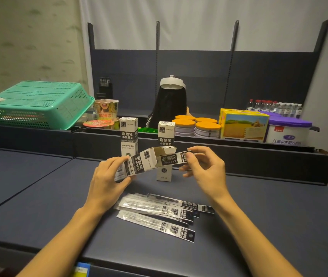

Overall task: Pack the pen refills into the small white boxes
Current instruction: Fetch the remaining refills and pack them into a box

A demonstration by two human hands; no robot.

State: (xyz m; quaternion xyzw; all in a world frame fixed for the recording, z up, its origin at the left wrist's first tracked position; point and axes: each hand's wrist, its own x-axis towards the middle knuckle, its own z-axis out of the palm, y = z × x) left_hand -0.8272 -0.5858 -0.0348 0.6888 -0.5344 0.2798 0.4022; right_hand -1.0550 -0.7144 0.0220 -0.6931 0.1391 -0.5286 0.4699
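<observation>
The refill packet [174, 158] in play is a slim black-and-white sleeve, pinched at its outer end between thumb and fingertips of the right hand [203, 168]. Its long axis runs nearly level, left to right, and its other end already sits in the open mouth of the small white box [139, 162]. The left hand [107, 176] grips that box around its lower body, tilted so the mouth, flaps open, faces the right hand. Box and packet are roughly in line, so the coming push looks like a straight slide leftward along the packet's length; the loose top flaps are the likeliest snag.

Both are held in the air over the middle of the dark table [39, 196]. Below the hands, nearer the front edge, the remaining refill packets [159, 212] lie in a loose overlapping fan, long axes running left to right. They are within reach of either hand.

Just behind the hands two more white boxes stand upright, the left one [128, 134] and the right one [166, 136], partly hidden by the held box. Past the table's back edge, a shelf carries a green basket [35, 104], orange-lidded tins [197, 126] and a yellow carton [243, 124].
</observation>
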